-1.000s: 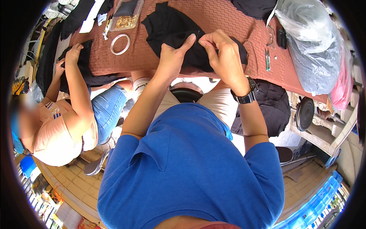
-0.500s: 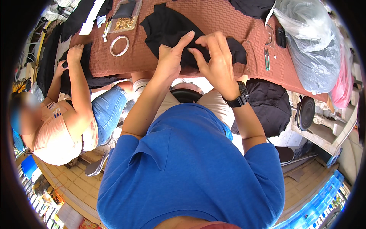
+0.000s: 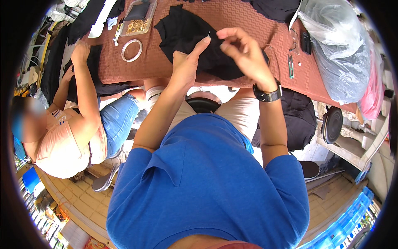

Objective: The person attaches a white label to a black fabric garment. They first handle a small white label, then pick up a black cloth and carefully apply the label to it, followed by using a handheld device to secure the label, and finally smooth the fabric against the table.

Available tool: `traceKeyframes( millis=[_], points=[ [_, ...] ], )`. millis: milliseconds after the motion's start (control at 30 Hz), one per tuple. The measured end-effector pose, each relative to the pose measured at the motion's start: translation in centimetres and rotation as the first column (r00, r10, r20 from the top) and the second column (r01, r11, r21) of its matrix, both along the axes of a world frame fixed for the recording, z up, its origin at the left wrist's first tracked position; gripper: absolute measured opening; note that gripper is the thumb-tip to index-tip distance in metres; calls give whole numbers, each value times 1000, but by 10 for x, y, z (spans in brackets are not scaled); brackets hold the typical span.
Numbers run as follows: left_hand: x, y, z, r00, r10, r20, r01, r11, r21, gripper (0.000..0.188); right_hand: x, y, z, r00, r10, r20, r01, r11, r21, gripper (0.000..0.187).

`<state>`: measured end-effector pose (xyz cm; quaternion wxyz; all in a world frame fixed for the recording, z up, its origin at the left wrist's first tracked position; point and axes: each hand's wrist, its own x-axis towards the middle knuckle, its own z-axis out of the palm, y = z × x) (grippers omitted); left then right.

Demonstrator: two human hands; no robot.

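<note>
A piece of black cloth (image 3: 188,29) lies over the near edge of the table. My left hand (image 3: 186,62) grips its near edge, thumb stretched along the top and fingers hidden under the fabric. By the thumb tip a thin, shiny needle (image 3: 209,34) stands up from the cloth. To the right, my right hand (image 3: 248,54) is raised just above the fabric with its fingers curled and thumb bent toward the forefinger. Whatever those fingertips hold, perhaps thread, is too fine to see.
A brown patterned cloth (image 3: 166,8) covers the table. Left of the work are a white ring (image 3: 132,50) and a clear box (image 3: 143,27) of gold-coloured pieces. Thread snips (image 3: 290,66), glasses (image 3: 294,43) and a plastic bag (image 3: 344,54) lie right. Another person (image 3: 70,137) sits left.
My right hand has lifted off the black cloth and moved right, its wrist turning. More of the cloth and the needle by my left thumb now show. The left hand has stayed nearly still.
</note>
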<state>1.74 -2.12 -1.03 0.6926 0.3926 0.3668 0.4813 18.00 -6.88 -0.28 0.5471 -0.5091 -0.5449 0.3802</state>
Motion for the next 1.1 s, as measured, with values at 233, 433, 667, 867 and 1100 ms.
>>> traceKeyframes(
  millis=[233, 433, 667, 867, 1100],
  points=[
    [-5, 3, -20, 974, -32, -226, 49, 996, 71, 20, 3, 16, 6, 958, -28, 285, 20, 999, 30, 17],
    [-2, 0, -19, 986, 18, -167, 16, 980, 199, 17, -1, 29, -2, 954, -71, 291, 49, 995, 83, 16],
    [-11, -2, -28, 954, -9, -298, 85, 966, 244, 19, 47, 84, 28, 940, -21, -341, 61, 992, 109, 14],
    [-13, -2, -29, 939, -1, -343, 159, 887, 433, 21, 105, 121, 45, 953, -37, -299, 126, 950, 286, 10],
    [-14, -1, -35, 900, -103, -424, 251, 917, 310, 22, 104, 116, 25, 964, -101, -244, 187, 914, 361, 10]
  ],
)
